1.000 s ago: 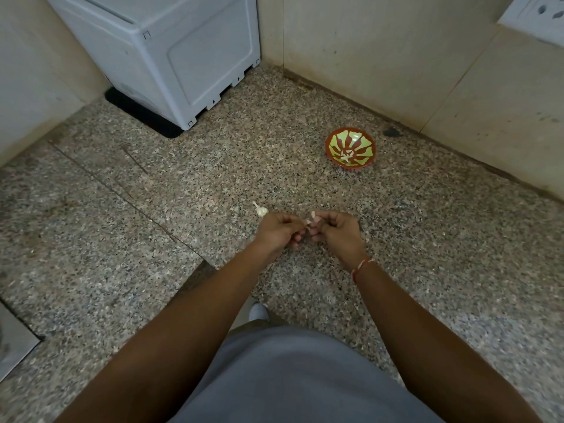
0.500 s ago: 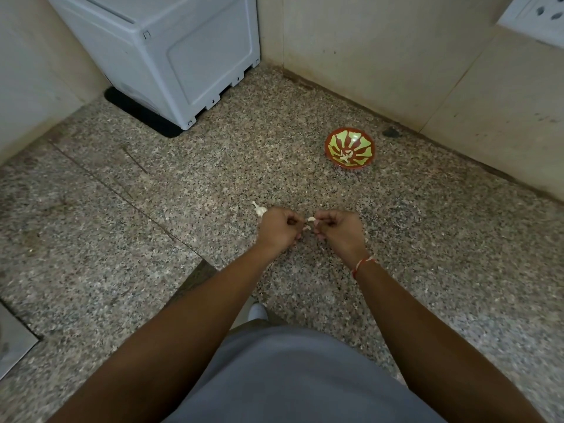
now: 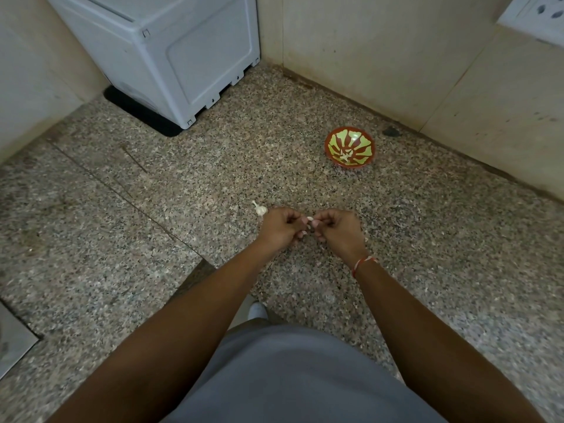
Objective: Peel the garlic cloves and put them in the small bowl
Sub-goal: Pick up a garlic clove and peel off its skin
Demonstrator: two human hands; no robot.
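Note:
My left hand [image 3: 282, 225] and my right hand [image 3: 335, 228] meet over the granite counter, and both pinch one small white garlic clove [image 3: 309, 219] between their fingertips. A garlic bulb [image 3: 260, 209] with a short stem lies on the counter just beyond my left hand. The small red bowl [image 3: 331, 141] with a green pattern sits farther back on the right, with a few pale pieces at its bottom.
A white plastic appliance [image 3: 171, 53] on a black mat stands in the back left corner. Tiled walls [image 3: 381, 53] close off the back and right, with a socket plate [image 3: 537, 16] at the top right. A metal edge [image 3: 12, 343] shows at the left.
Both hands stay together on the clove and have shifted only slightly, the fingers working at it. The bowl and the bulb have not moved.

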